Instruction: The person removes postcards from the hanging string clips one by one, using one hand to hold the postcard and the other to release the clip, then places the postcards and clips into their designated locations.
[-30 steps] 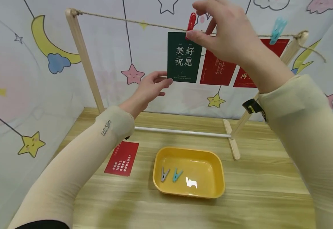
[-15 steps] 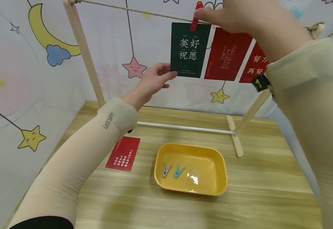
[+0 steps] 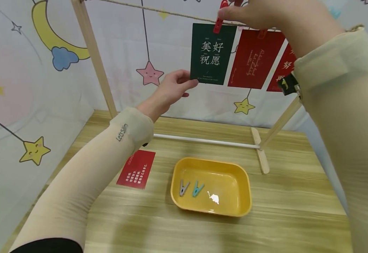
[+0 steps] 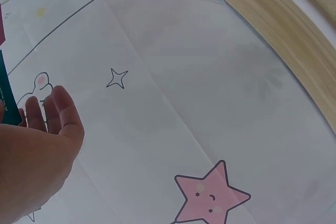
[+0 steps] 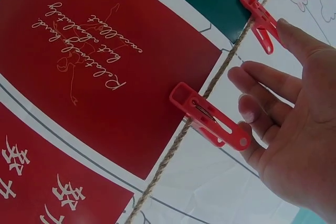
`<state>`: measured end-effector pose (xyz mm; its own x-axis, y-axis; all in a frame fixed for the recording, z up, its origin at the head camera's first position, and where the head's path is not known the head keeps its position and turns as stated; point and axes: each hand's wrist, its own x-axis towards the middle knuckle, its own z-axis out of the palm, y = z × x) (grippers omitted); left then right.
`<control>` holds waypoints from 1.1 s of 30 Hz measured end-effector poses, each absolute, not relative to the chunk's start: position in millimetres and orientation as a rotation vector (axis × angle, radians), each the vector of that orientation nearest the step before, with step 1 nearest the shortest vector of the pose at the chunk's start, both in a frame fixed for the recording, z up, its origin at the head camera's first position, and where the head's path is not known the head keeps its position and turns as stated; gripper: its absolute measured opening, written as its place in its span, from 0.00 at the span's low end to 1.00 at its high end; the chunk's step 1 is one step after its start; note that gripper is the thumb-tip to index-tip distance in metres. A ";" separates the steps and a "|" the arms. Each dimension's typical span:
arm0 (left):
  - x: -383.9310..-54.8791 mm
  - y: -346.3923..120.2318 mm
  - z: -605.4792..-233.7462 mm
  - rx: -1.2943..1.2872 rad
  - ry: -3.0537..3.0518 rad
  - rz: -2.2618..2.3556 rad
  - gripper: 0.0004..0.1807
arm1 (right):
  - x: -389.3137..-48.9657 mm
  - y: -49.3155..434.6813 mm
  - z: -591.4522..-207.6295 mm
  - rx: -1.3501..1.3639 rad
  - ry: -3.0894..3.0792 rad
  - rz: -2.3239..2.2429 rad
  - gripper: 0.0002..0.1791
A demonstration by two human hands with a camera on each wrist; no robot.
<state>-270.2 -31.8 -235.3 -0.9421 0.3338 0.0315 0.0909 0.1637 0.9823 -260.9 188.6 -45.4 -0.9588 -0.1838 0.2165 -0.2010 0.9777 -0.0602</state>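
Observation:
A green card [image 3: 207, 54] with white writing hangs from a rope [image 3: 171, 13], a red clothespin [image 3: 220, 17] at its top edge. My left hand [image 3: 172, 89] pinches the card's lower left corner, thumb in front and fingers behind. In the left wrist view, only a strip of that card shows beside the left hand [image 4: 44, 150]. My right hand [image 5: 299, 103] is at the rope, its thumb touching the handle end of the clothespin [image 5: 257, 14]. Its other fingers are bent loosely apart from that clothespin, and the little finger is right by a second red clothespin [image 5: 207, 116].
Two more red cards, a script one [image 3: 255, 58] and another [image 3: 285, 66], hang to the right. A yellow tray [image 3: 210, 211] holds a grey clothespin [image 3: 183, 188] and a teal clothespin [image 3: 198, 189]. One red card [image 3: 136, 170] lies on the table beneath the left forearm.
The head view has shifted, so the hanging cards sit higher in it. My right thumb has moved from the clothespin's lower part to its upper end. My left hand stays at the card's corner.

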 end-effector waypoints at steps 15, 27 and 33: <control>-265.6 -28.6 -237.8 0.435 2.227 1.906 0.10 | -269.7 197.0 -45.7 0.211 -2.959 0.221 0.40; -264.7 -33.5 -238.8 0.443 2.236 1.921 0.08 | -256.3 190.2 -45.4 0.296 -2.925 0.193 0.36; -265.5 -37.4 -240.5 0.452 2.233 1.940 0.08 | -256.4 188.7 -47.4 0.319 -2.879 0.240 0.32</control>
<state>-265.5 -37.4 -240.5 -0.9435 0.3205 0.0840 0.1279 0.1185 0.9847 -256.4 188.7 -47.4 -0.9487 -0.1950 0.2490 -0.2335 0.9629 -0.1355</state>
